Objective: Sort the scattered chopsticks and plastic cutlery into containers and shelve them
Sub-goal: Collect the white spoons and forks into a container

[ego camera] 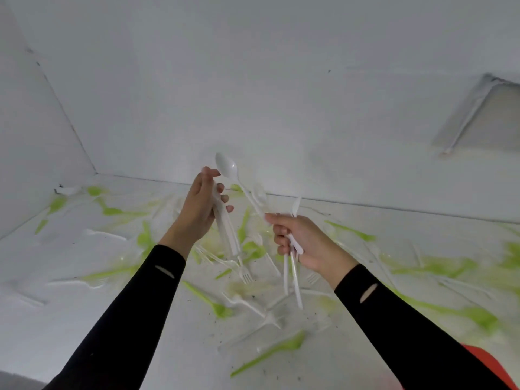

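While both hands are loaded, sort by type | left grip (201, 209) curls round white forks (229, 235) | right grip (304, 243) pinches spoon (228, 166) and hanging white pieces (294, 277) | scattered cutlery (205, 298) on table (84, 319) | advice: keep handles aligned

Glossy white plastic spoon (228, 168), green plastic forks (270, 351), matt white table (84, 319), black cloth sleeves (135, 305)

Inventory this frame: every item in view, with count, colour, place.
spoon: one, white, raised, pinched by right hand.
fork bundle: several, white, in left hand, tines down.
loose handles: several, white, hanging below right hand.
green cutlery: many, green, scattered on table.
pale cutlery: many, white or clear, scattered on table.
table: one, white.
red object: one, red, bottom right corner.
left hand: black sleeve, grips fork bundle.
right hand: black sleeve, pinches spoon.
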Demonstrator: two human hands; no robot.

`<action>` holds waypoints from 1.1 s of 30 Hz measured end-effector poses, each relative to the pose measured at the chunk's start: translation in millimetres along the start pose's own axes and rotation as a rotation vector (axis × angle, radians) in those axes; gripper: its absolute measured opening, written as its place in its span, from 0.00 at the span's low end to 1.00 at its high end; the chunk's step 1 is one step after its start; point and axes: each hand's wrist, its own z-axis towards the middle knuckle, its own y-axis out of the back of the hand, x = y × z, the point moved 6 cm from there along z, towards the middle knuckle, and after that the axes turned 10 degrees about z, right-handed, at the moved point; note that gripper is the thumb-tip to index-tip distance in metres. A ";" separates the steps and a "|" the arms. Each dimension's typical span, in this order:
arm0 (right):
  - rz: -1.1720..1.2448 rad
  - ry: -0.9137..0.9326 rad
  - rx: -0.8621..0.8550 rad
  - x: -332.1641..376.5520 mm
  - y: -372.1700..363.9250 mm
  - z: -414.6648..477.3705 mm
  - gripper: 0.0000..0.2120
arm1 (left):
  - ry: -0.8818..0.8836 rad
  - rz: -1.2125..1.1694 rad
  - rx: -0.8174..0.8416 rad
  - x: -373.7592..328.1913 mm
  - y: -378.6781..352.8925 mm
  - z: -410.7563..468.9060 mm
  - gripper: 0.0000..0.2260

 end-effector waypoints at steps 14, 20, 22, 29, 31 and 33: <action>-0.148 0.187 -0.329 31.2 195.9 -195.7 0.05 | 0.050 -0.158 0.344 41.5 -283.7 -94.8 0.03; -0.160 0.272 -0.486 36.0 269.6 -281.2 0.06 | 0.225 -0.217 0.561 82.8 -406.8 -164.0 0.21; -0.110 0.317 -0.534 40.3 290.2 -299.5 0.08 | 0.281 -0.260 0.645 91.2 -441.5 -180.2 0.26; 0.017 0.366 -0.634 51.9 363.1 -337.2 0.07 | 0.337 -0.268 0.737 108.3 -533.5 -198.7 0.15; 0.054 0.373 -0.662 60.6 386.4 -343.8 0.06 | 0.370 -0.268 0.738 116.7 -560.6 -196.0 0.13; 0.099 0.376 -0.670 72.0 405.1 -346.9 0.05 | 0.400 -0.307 0.754 122.7 -583.3 -190.3 0.09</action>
